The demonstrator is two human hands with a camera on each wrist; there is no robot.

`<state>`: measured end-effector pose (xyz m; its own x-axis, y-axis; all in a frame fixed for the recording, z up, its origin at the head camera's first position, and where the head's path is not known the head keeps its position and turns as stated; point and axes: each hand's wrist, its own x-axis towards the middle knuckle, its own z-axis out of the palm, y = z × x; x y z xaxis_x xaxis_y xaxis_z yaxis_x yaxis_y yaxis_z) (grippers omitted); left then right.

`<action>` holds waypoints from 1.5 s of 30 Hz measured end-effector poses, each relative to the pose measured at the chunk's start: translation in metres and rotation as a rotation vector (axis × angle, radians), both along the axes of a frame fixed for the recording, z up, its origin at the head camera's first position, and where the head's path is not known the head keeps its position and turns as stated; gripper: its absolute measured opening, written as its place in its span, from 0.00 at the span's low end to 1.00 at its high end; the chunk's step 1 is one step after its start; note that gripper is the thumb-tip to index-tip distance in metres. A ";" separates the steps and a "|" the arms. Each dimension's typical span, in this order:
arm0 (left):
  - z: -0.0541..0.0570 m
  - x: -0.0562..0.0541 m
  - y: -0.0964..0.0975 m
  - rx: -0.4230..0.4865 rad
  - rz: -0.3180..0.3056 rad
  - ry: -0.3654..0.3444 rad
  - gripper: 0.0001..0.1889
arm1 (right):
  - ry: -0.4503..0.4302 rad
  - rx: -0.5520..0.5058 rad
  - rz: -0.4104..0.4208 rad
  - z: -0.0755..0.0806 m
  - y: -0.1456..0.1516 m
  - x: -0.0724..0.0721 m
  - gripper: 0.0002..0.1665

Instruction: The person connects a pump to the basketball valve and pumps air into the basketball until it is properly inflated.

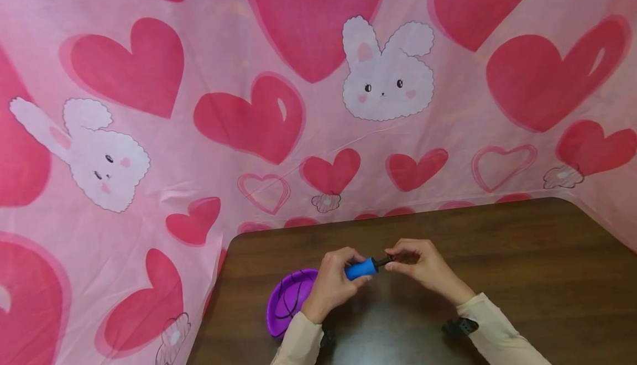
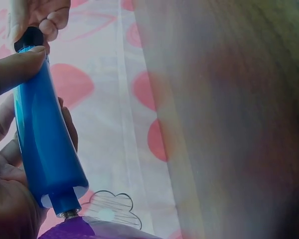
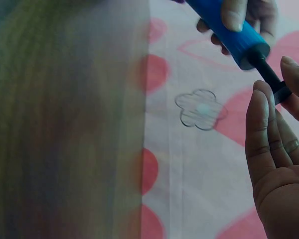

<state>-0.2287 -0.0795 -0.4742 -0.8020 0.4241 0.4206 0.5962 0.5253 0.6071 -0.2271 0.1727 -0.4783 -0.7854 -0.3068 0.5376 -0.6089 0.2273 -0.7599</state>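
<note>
My left hand grips the blue barrel of a small hand pump, thumb along its upper end. Between the fingers and thumb of my right hand is the pump's black handle, with a length of black rod showing out of the barrel in the right wrist view. A purple ball with black lines, caved in like a bowl, lies beside and partly behind my left hand. In the left wrist view the pump's metal needle meets the purple surface of the ball; its tip is hidden.
The hands work over a dark brown wooden table with rounded corners. Behind it and to the left hangs a pink cloth with hearts and white rabbits. A black band sits on the right wrist by the light sleeve.
</note>
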 end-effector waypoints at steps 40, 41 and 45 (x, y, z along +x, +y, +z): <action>0.005 -0.002 -0.007 0.056 -0.013 -0.051 0.15 | -0.017 -0.037 -0.118 0.036 0.052 -0.001 0.13; 0.005 -0.002 -0.007 0.058 -0.013 -0.049 0.15 | -0.010 -0.057 -0.100 0.035 0.050 -0.001 0.14; 0.005 -0.001 -0.005 0.057 -0.007 -0.027 0.15 | -0.015 -0.112 -0.030 0.027 0.037 -0.002 0.15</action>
<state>-0.2296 -0.0844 -0.4688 -0.8107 0.4055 0.4223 0.5824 0.4851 0.6523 -0.2292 0.2101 -0.4511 -0.8015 -0.2217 0.5553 -0.5915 0.1585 -0.7906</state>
